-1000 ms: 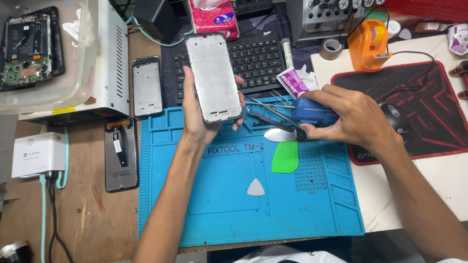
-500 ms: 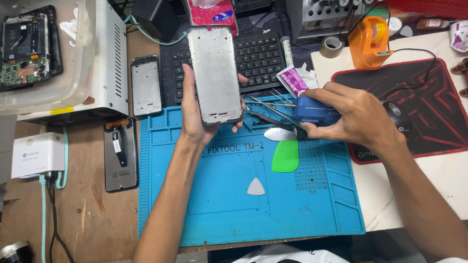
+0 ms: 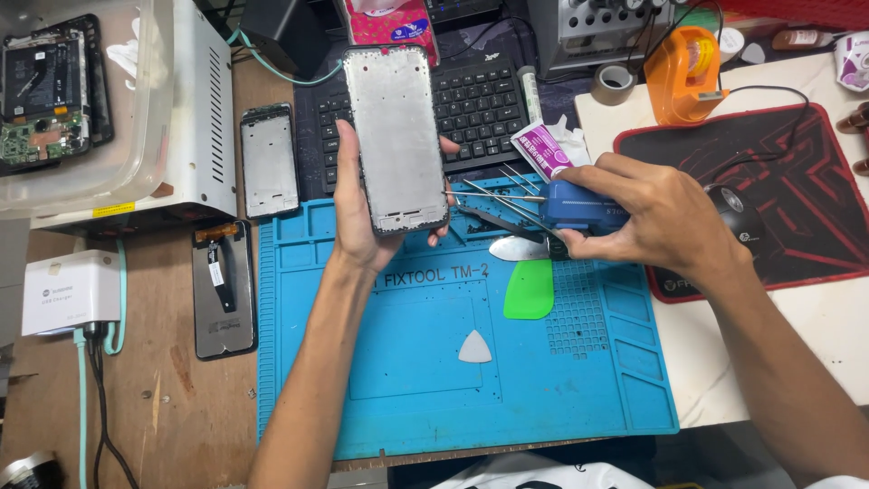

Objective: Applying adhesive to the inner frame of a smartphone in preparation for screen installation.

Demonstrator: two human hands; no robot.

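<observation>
My left hand (image 3: pixel 358 213) holds a silver phone frame (image 3: pixel 396 136) upright over the back edge of a blue work mat (image 3: pixel 434 362). Its bare metal inner side faces me. My right hand (image 3: pixel 647 217) closes on a small blue tool (image 3: pixel 579 206) at the mat's right back corner. Beside that hand lie tweezers (image 3: pixel 507 195) and a metal spudger (image 3: pixel 518 247). A green plastic card (image 3: pixel 530 290) and a white triangular pick (image 3: pixel 474 347) rest on the mat.
A black keyboard (image 3: pixel 480 109) sits behind the mat. A second phone frame (image 3: pixel 269 163) and a dark screen panel (image 3: pixel 223 290) lie to the left. A white metal box (image 3: pixel 195 118), a white charger (image 3: pixel 71 292), an orange tape dispenser (image 3: pixel 683 77) and a red-black mouse pad (image 3: pixel 778 181) surround the work area.
My left hand has raised the phone frame a little further toward the keyboard. My right hand stays on the blue tool in nearly the same place.
</observation>
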